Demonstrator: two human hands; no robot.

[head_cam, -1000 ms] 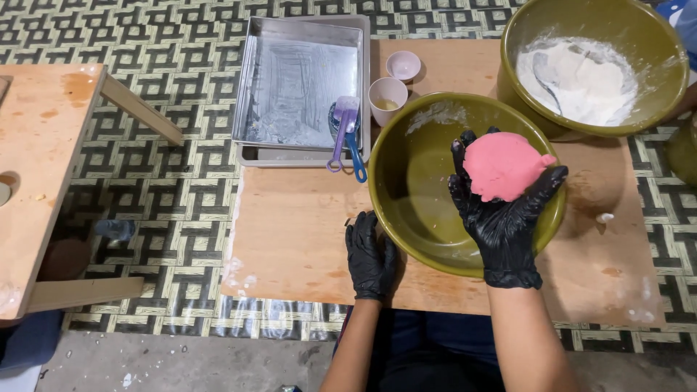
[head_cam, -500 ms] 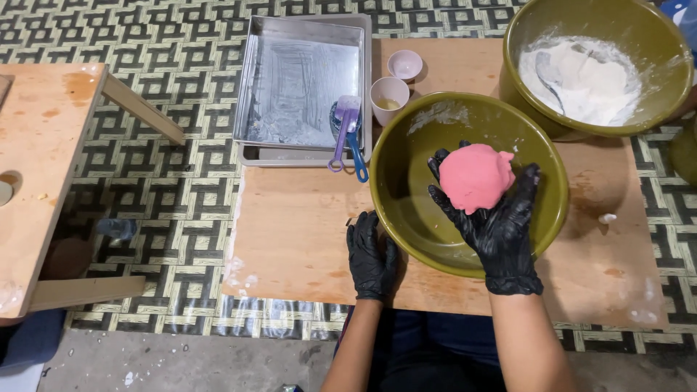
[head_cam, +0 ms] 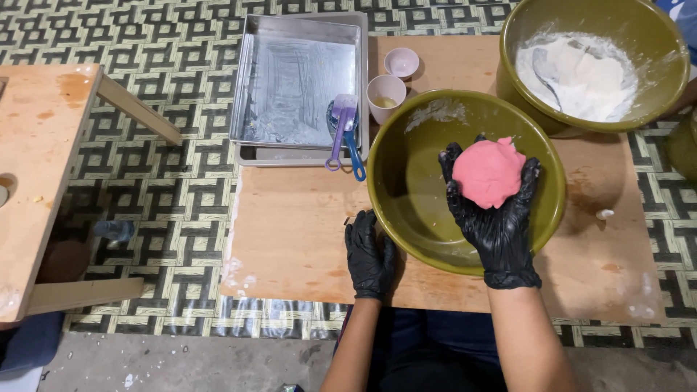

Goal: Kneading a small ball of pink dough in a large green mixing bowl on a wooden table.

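The right edge of the frame cuts off the second olive bowl at the upper right, and the spoon sunk in its white flour shows only as a pale shape under the powder. At the left edge a wooden stool is cropped, and what sits beneath it, a bottle-like shape, is too dim to make out. The person's lap and legs at the bottom centre are dark and hard to read.

Right of centre, the right hand, in a black glove, holds a ball of pink dough over the hollow of the near olive bowl. The dough rests in the palm; the fingers are spread and curled up round its sides, tips showing at its left, top and right edges, so its underside is hidden by the hand.

The left hand, also gloved in black, lies lower centre on the wooden board, just beside the near bowl's rim. Its fingers lie close together, flat and pointing up the frame; whether they touch the bowl I cannot tell.

Upper centre, a metal tray lies with purple and blue utensils across its lower right corner; two small cups stand just to its right
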